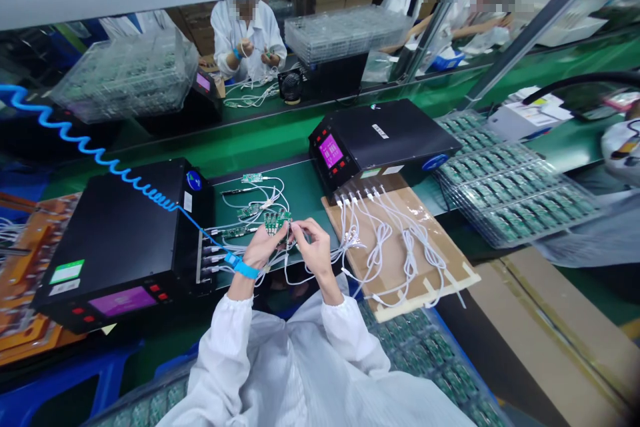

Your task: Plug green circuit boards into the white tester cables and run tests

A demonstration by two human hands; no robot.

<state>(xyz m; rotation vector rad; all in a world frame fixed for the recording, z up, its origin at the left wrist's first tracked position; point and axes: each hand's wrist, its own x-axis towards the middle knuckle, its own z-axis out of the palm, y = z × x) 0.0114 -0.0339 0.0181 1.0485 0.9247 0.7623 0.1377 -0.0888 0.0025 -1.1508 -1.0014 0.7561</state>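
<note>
My left hand [261, 248] is closed around several small green circuit boards [275, 221], held fanned out. A blue wrist strap [242, 265] circles that wrist, tied to a coiled blue cord [107, 161]. Close against the right side of these boards, my right hand [315, 247] has thumb and fingers pinched together; what sits between them is too small to make out. A white cable [287, 261] hangs just below the fingertips. Behind my hands, more circuit boards with white cables, one being a green board [253, 178], lie on the green mat [305, 180].
Black tester boxes with lit screens stand at left [125, 227] and right [385, 140]. White cables run over a brown cardboard sheet [400, 227]. Clear trays of boards [515, 180] are stacked at right; another board tray [430, 347] is beside my lap. Co-workers sit across the bench.
</note>
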